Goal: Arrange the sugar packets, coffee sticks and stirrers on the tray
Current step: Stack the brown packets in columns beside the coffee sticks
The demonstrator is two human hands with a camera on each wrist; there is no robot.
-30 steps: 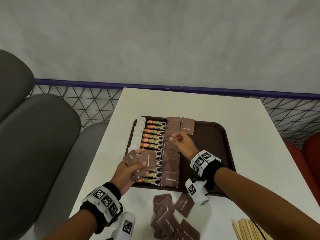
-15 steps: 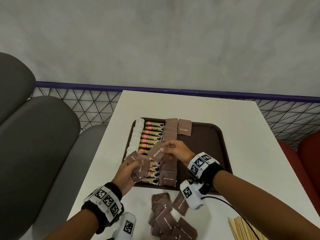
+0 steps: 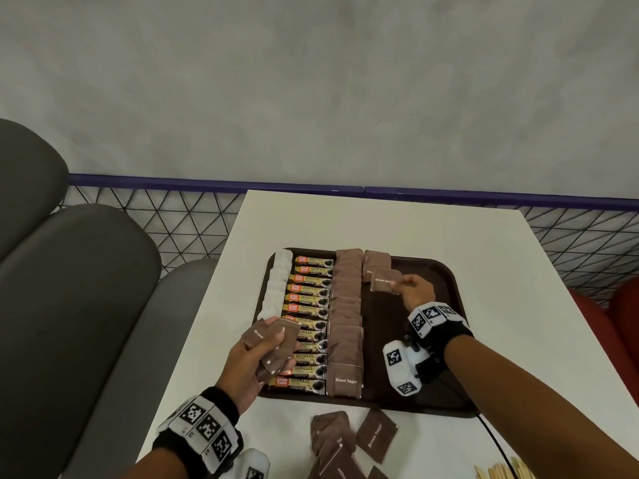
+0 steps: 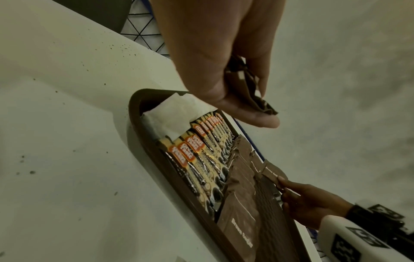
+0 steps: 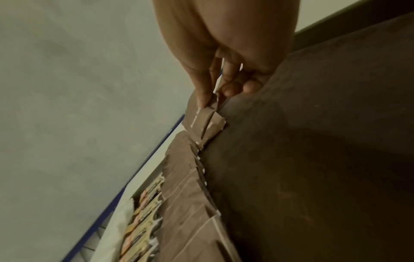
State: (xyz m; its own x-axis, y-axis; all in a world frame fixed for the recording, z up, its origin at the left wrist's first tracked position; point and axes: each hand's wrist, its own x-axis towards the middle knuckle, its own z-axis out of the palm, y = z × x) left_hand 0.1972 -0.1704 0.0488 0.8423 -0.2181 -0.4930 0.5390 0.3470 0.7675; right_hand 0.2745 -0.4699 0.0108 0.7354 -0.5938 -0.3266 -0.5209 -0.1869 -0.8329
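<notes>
A dark brown tray (image 3: pixel 446 344) on the white table holds a column of white sugar packets (image 3: pixel 276 285), a column of coffee sticks (image 3: pixel 307 319) and a column of brown sugar packets (image 3: pixel 345 326). My right hand (image 3: pixel 413 292) pinches one brown sugar packet (image 3: pixel 383 280) (image 5: pixel 207 122) at the tray's far middle, beside a packet at the head of a second column (image 3: pixel 377 262). Over the tray's left edge, my left hand (image 3: pixel 252 357) grips a small stack of brown sugar packets (image 3: pixel 275 340) (image 4: pixel 248 88).
Loose brown sugar packets (image 3: pixel 342 444) lie on the table in front of the tray. Wooden stirrers (image 3: pixel 501 471) show at the bottom right. Grey seats (image 3: pixel 76 299) stand to the left, and a mesh railing (image 3: pixel 173 223) runs behind the table.
My right hand took one brown packet from the stack in my left hand and carried it right and away, to the far middle of the tray. The left hand stayed nearly still.
</notes>
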